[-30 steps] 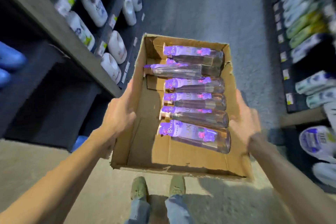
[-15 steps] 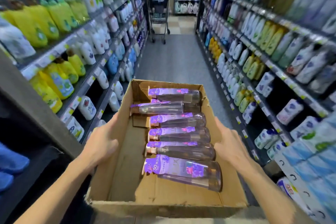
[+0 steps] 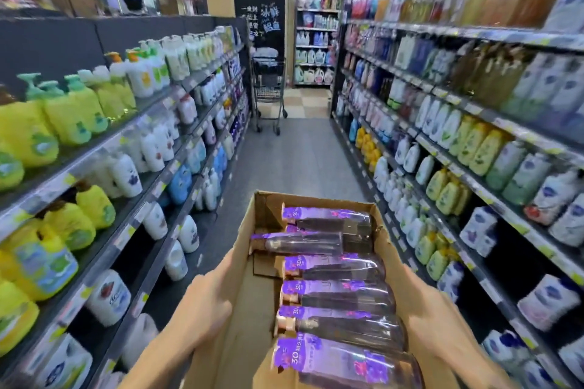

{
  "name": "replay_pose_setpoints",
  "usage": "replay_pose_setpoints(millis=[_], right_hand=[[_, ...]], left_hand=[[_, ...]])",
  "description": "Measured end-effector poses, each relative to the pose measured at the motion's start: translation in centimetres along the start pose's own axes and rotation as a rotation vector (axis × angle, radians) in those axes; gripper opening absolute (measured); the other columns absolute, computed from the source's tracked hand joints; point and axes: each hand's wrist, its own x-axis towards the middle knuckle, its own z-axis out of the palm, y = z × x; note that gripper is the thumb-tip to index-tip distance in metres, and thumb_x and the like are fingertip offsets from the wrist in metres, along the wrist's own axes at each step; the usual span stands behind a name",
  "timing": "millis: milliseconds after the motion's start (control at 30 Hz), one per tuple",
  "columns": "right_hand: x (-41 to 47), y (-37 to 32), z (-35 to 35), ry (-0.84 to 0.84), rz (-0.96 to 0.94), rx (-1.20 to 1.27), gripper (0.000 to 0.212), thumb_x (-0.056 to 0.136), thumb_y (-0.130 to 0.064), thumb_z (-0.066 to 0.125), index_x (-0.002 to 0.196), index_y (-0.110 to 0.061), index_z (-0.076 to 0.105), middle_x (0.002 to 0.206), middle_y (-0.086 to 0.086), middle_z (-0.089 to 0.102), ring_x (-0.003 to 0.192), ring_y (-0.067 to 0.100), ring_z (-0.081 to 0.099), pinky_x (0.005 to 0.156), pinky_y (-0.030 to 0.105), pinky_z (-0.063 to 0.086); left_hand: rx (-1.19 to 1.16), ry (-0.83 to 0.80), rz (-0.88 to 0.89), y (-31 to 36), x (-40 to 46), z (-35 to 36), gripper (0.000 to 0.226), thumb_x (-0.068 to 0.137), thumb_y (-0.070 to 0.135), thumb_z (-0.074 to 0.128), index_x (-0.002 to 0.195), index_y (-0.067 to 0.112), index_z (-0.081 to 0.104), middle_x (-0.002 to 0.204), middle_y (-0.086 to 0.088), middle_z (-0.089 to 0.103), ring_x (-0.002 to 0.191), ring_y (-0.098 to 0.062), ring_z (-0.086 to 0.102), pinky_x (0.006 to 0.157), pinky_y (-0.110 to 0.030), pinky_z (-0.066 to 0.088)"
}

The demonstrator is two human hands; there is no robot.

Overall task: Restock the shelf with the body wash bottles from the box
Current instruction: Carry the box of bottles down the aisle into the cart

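Carrying an open cardboard box (image 3: 243, 265), the person stands in a shop aisle with a hand on each long side of it. Left hand (image 3: 202, 313) rests against the outer left wall of the box, fingers (image 3: 221, 313) curled round its edge. Right hand (image 3: 436, 322) lies along the right wall, fingers wrapped on that edge; their tips are hidden behind the cardboard. Body wash bottles (image 3: 335, 294) lie on their sides inside the box, packed along its right wall in a row running from the near end to the far end, pump heads pointing to the left wall. Each bottle is clear purple with a purple sleeve near the neck. One bottle toward the far end sits offset to the left of the others. Left half of the box floor is bare cardboard. Stocked shelves (image 3: 132, 142) run along both sides of the aisle. A shopping trolley (image 3: 268, 91) stands at the far end of the grey floor (image 3: 300, 161).
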Motion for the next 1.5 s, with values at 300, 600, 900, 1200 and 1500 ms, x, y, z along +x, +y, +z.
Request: replay_pose_setpoints(millis=[300,600,900,1200,1500], right_hand=[[20.4,-0.2,-0.9,0.103,-0.075,0.015,0.104,0.065,0.010,0.043,0.145,-0.054,0.020,0.088,0.007,0.072,0.039,0.011,0.054,0.036,0.023,0.041],[44.2,0.5,-3.5,0.102,-0.116,0.036,0.095,0.062,0.002,0.045,0.134,-0.058,0.032,0.099,-0.005,0.073,0.070,0.010,0.068,0.057,0.033,0.057],[67.6,-1.7,-7.8,0.109,-0.133,-0.040,0.090,0.070,0.009,0.049,0.147,-0.034,0.034,0.055,-0.016,0.044,0.039,0.001,0.045,0.035,0.012,0.033],[94.6,-3.3,-6.2,0.135,-0.175,-0.085,0.095,0.065,0.004,0.050,0.149,-0.037,0.029,0.089,0.005,0.067,0.073,0.028,0.058,0.048,0.019,0.032],[119.5,-8.2,-6.3,0.178,-0.158,-0.066,0.091,0.068,0.004,0.050,0.148,-0.035,0.031,0.134,0.012,0.059,0.116,0.033,0.058,0.087,0.035,0.052]], left_hand=[[0.035,-0.007,-0.077,0.9,20.9,-1.2,0.105,0.070,-0.007,0.046,0.143,0.063,0.018,0.101,0.001,0.075,0.079,-0.017,0.069,0.074,-0.033,0.057],[0.039,0.080,-0.079,1.9,43.3,1.7,0.098,0.070,-0.007,0.049,0.147,0.049,0.031,0.111,0.002,0.073,0.089,-0.019,0.070,0.082,-0.029,0.056],[0.093,0.110,-0.167,2.2,66.3,2.4,0.105,0.064,0.006,0.053,0.147,0.059,0.017,0.121,-0.007,0.068,0.094,-0.032,0.066,0.092,-0.041,0.053],[0.035,0.126,-0.113,-0.3,91.4,2.1,0.099,0.066,-0.005,0.050,0.149,0.045,0.031,0.108,-0.003,0.075,0.097,-0.028,0.067,0.085,-0.038,0.056],[0.038,0.121,-0.046,-2.2,117.3,-0.4,0.092,0.068,-0.004,0.048,0.149,0.037,0.036,0.119,-0.002,0.070,0.087,-0.025,0.066,0.074,-0.029,0.054]])
